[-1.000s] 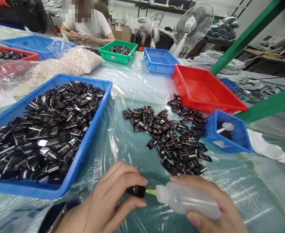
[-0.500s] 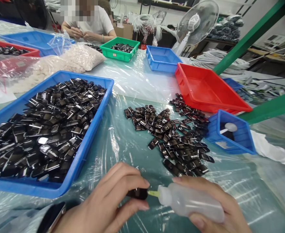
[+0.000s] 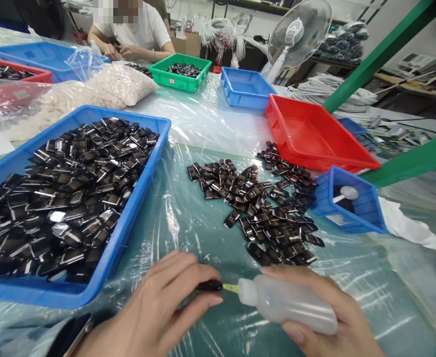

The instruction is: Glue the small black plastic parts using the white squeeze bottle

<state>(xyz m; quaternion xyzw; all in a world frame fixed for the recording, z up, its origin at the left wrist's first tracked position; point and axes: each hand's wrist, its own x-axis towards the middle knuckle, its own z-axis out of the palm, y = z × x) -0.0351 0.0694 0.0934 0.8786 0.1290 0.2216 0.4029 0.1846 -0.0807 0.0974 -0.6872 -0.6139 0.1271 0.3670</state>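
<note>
In the head view, pinching a small black piece (image 3: 209, 286) between thumb and forefinger of the left hand (image 3: 154, 307), just above the plastic-covered table (image 3: 203, 248). Gripping a translucent squeeze bottle (image 3: 296, 303) in the curled right hand (image 3: 352, 322), with its yellow tip (image 3: 232, 288) at the end of the piece (too small to tell whether inside an opening). Apparently at the tip-to-piece step. Calls next for a firm pinch, careful alignment and probably a light squeeze.
</note>
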